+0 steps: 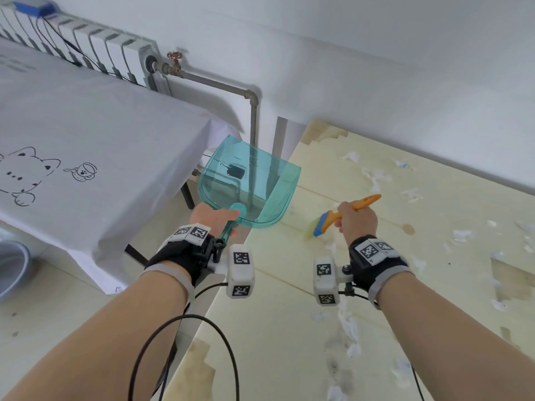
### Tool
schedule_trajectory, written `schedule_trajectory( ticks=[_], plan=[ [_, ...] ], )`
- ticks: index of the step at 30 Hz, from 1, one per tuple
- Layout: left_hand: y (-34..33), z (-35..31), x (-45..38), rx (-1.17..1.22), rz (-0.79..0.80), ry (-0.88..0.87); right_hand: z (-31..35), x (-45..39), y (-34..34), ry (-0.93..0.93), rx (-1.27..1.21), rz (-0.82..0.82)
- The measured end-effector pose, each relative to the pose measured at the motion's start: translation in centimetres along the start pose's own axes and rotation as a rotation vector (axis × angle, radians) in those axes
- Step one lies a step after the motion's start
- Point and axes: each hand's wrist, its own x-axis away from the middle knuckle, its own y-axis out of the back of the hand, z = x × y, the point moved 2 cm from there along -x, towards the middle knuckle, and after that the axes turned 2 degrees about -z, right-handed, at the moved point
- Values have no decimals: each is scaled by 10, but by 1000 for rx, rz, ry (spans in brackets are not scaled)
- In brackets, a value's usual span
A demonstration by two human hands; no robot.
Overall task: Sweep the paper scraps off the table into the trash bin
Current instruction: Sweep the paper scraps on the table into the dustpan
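My left hand grips the handle of a clear teal dustpan, held tilted at the left edge of the pale yellow table. My right hand grips the orange handle of a small brush with a blue base and pale bristles, its bristles down on the table near that edge. White paper scraps lie scattered over the far and right parts of the table, with more scraps in a trail below my right wrist. No trash bin is clearly in view.
A second table under a white cloth with a cat drawing stands to the left, with a gap between the two tables. A radiator and pipe run along the wall. A grey basin sits on the floor at far left.
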Motion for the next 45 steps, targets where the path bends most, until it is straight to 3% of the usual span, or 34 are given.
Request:
schedule_trajectory(
  ticks=[3, 7, 10, 13, 15, 18, 21, 23, 26, 29, 33, 35, 40, 43, 45],
  plan=[
    [2, -2, -7, 30, -15, 7, 12, -4, -15, -3, -140, 142],
    [5, -6, -15, 24, -43, 21, 16, -3, -50, 27, -139, 321],
    [3, -8, -19, 27, -49, 26, 13, -9, -51, -25, -44, 227],
    [0, -10, -18, 5, -50, 15, 15, -25, -29, -5, 157, -15],
    [-3, -11, -17, 7, -46, 7, 18, -32, -20, 60, 50, -63],
    [-7, -12, -18, 18, -39, 8, 28, -31, -33, 83, -134, 111],
    [-10, -13, -18, 24, -36, 9, 28, -29, -55, 77, -73, 286],
    [-10, -14, -19, 24, -31, 6, 26, -32, -57, 47, 23, 245],
    [-10, -16, -20, 27, -26, 11, 26, -44, -34, 27, 286, 43],
    [-10, -18, -19, 31, -25, 10, 27, -51, -11, 99, 279, -100],
    [-16, -20, -16, 11, -14, 5, 27, -39, -23, 59, -68, 103],
    [-21, -20, -14, 15, -6, 6, 20, -36, -25, 24, -23, 196],
    [-33, -21, -8, -40, 22, -8, 0, -50, 23, -41, 288, -67],
    [-37, -21, -5, -42, 44, -1, 0, -51, 43, 11, 200, -209],
    [-41, -21, -1, -64, 63, -5, 1, -45, 40, 19, 32, -118]
  ],
)
